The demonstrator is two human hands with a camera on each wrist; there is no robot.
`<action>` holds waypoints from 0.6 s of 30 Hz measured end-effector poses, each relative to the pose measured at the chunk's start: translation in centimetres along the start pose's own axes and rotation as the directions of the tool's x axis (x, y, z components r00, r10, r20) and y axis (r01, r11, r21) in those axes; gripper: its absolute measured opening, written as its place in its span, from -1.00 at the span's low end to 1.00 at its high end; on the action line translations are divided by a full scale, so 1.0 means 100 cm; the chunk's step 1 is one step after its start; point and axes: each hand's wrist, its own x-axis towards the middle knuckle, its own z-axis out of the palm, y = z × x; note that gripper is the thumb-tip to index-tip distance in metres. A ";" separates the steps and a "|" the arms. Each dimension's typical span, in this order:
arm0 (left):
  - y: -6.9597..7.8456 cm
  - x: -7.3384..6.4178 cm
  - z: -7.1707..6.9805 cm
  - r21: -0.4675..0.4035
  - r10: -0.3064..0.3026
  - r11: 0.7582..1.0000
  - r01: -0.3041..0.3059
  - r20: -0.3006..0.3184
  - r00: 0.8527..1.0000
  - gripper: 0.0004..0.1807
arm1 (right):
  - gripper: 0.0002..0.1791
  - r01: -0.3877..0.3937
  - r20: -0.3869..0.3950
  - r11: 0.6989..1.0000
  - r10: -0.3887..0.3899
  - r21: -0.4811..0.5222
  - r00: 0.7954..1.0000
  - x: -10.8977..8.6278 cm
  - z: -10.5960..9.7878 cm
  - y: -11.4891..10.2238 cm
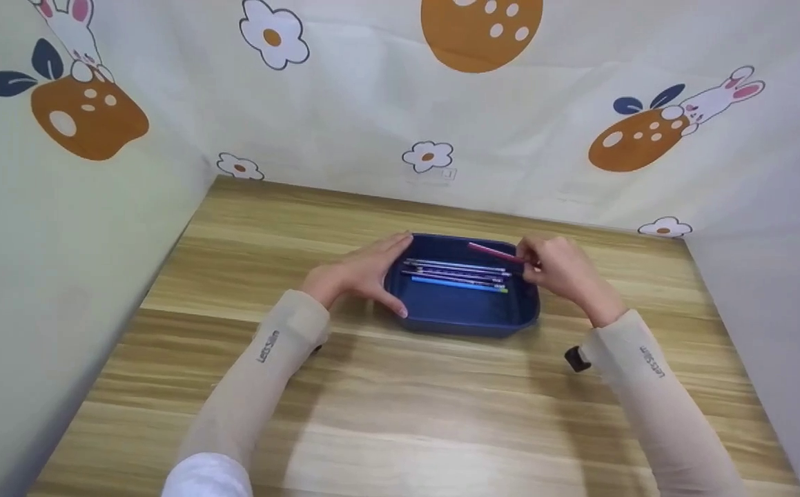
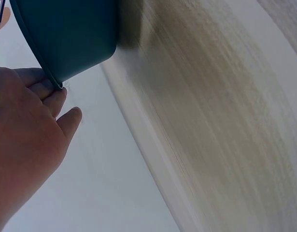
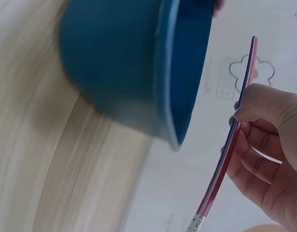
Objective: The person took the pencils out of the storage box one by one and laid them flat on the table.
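A dark blue bin (image 1: 465, 314) stands on the wooden table, with several pencils (image 1: 458, 275) lying side by side in it. My left hand (image 1: 362, 273) is spread around the bin's left end, thumb at the front and fingers at the back corner. In the left wrist view, the fingers of that hand (image 2: 37, 121) touch the bin's rim (image 2: 51, 79). My right hand (image 1: 562, 269) pinches a red pencil (image 1: 493, 251) above the bin's right side. Up close, that pencil (image 3: 218, 179) has a dark stripe, a silvery ferrule and a slight bend.
A wood-grain table (image 1: 400, 407) extends in front of the bin and to both sides. Pale sheets (image 1: 358, 103) printed with oranges, rabbits and flowers rise behind the table and at its left and right edges.
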 end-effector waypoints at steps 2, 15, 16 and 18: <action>0.000 -0.002 0.002 0.000 -0.008 1.000 0.008 0.007 1.000 0.47 | -0.85 0.000 -0.007 1.000 0.000 -0.007 1.000 -0.006 0.002 0.007; 0.001 0.002 -0.002 0.039 0.036 0.999 -0.036 0.003 0.999 0.46 | -0.78 -0.084 -0.054 0.996 0.082 -0.036 0.995 -0.034 -0.009 0.058; 0.001 0.002 -0.002 0.036 0.028 0.999 -0.029 0.006 1.000 0.46 | -0.79 -0.093 -0.052 0.995 0.091 -0.036 0.994 -0.036 -0.009 0.061; 0.001 0.001 -0.002 0.027 0.017 0.999 -0.017 0.009 1.000 0.46 | -0.79 -0.109 -0.046 0.993 0.108 -0.040 0.993 -0.038 -0.010 0.067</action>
